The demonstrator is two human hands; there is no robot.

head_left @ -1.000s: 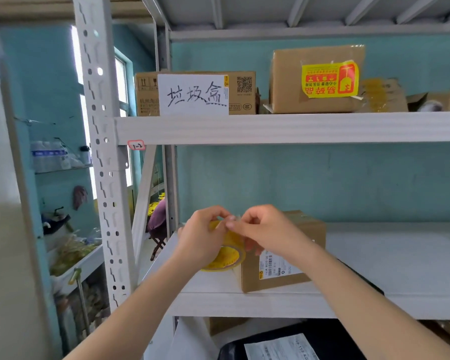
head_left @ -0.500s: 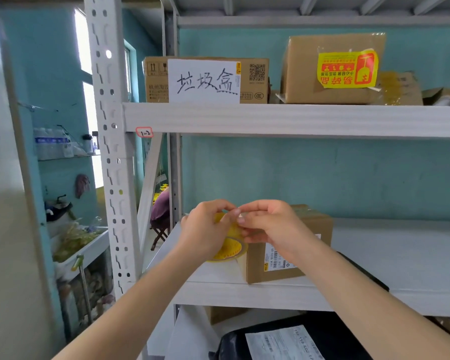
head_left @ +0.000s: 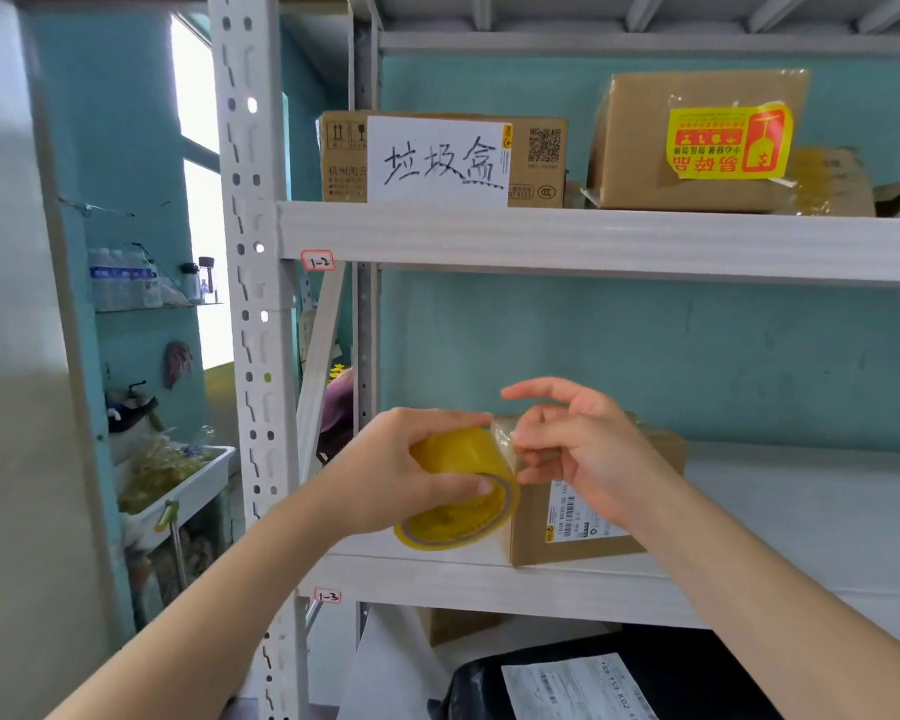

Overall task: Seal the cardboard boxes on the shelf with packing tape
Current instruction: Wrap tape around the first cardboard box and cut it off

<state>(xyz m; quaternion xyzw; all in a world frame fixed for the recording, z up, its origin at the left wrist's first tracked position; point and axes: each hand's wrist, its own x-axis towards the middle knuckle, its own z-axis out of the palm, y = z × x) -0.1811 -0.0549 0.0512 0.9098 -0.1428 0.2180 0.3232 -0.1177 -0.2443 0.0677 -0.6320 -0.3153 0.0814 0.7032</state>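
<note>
The left hand (head_left: pixel 385 475) grips the tape roll (head_left: pixel 458 459), core facing 5 o'clock; the right hand (head_left: pixel 583 449) pinches its loose end (head_left: pixel 505 438), half-hiding the cardboard box (head_left: pixel 567 545)

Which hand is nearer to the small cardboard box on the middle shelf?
The right. The right hand is in front of the cardboard box; the left hand grips the tape roll just left of it.

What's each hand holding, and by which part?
Left hand grips the yellow tape roll around its outer face. Right hand appears to pinch the loose tape end at the roll's top.
</note>
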